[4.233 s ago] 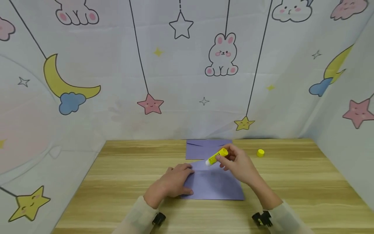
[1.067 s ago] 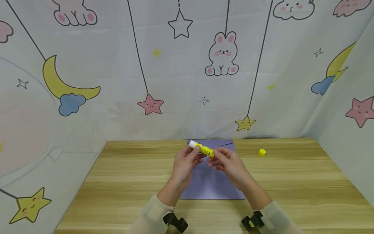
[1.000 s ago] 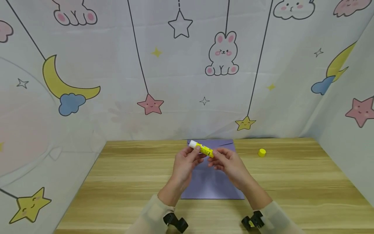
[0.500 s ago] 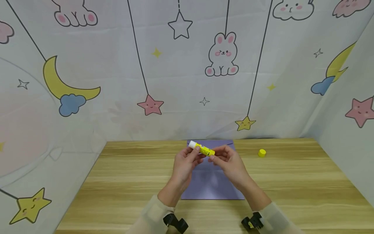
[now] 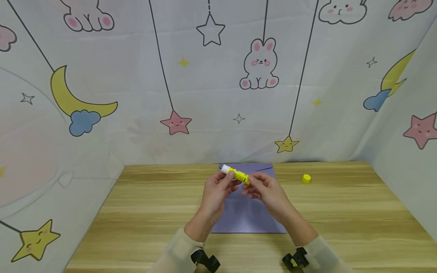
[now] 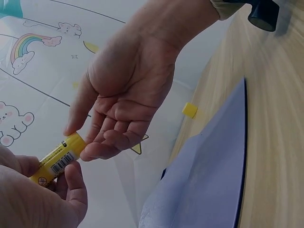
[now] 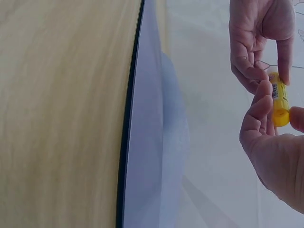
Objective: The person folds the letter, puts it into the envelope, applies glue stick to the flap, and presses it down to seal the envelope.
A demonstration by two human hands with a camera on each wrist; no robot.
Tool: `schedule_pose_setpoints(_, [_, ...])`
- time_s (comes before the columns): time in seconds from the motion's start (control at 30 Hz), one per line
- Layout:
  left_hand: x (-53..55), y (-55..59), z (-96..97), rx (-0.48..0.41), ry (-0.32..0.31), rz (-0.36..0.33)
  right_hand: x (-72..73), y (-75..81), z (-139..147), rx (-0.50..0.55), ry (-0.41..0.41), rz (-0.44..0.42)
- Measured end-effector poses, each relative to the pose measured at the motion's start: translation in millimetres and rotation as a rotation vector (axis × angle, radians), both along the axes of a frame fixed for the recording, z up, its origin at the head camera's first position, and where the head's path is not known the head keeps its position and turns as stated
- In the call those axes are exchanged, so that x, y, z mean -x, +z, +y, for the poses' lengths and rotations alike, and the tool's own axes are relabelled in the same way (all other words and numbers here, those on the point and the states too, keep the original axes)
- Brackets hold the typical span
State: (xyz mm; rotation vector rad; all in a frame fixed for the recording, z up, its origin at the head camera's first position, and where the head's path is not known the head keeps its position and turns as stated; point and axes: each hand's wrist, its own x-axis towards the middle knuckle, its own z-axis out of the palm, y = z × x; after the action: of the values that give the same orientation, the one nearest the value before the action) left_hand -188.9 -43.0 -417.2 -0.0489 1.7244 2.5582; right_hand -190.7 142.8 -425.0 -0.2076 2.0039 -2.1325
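Note:
My left hand (image 5: pixel 213 191) holds a yellow glue stick (image 5: pixel 239 175) by its middle, above the purple paper, with the white tip pointing up and left. The right hand (image 5: pixel 271 193) pinches the other end of the stick between thumb and fingers. In the left wrist view the stick's barcode side (image 6: pixel 61 162) shows between both hands. The right wrist view shows its yellow base (image 7: pixel 281 118) by the right thumb. Under the hands lies folded purple paper (image 5: pixel 249 220), like an envelope; part of it stands raised in the wrist views.
The yellow cap (image 5: pixel 306 178) stands on the wooden table (image 5: pixel 348 212), to the right of the purple paper. A white cloth backdrop (image 5: pixel 211 94) with cartoon prints rises behind the table and along its sides.
Earlier the left hand rested on the paper while the right held the glue stick alone; now the left holds it, tip turned leftward. The right fingers have shifted about its base within the last second.

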Motion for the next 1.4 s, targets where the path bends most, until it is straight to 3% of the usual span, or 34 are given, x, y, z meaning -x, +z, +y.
schedule_pose_setpoints(0.17, [-1.2, 0.2, 0.2, -0.009, 0.006, 0.004, 0.4, -0.3, -0.8, -0.016, -0.019, 0.03])
schedule_pose_setpoints(0.5, [-2.1, 0.6, -1.1, -0.004, 0.009, 0.002, -1.6, -2.8, -1.6, -0.091, -0.065, 0.179])
schedule_pose_setpoints(0.93, [-1.5, -0.7, 0.4, 0.0, 0.015, -0.003, 0.7, 1.2, 0.1, -0.067, -0.015, 0.025])
schedule_pose_setpoints(1.4, [-2.4, 0.3, 0.5, 0.004, 0.009, -0.013, -1.6, -1.5, -1.9, -0.061, -0.064, 0.146])
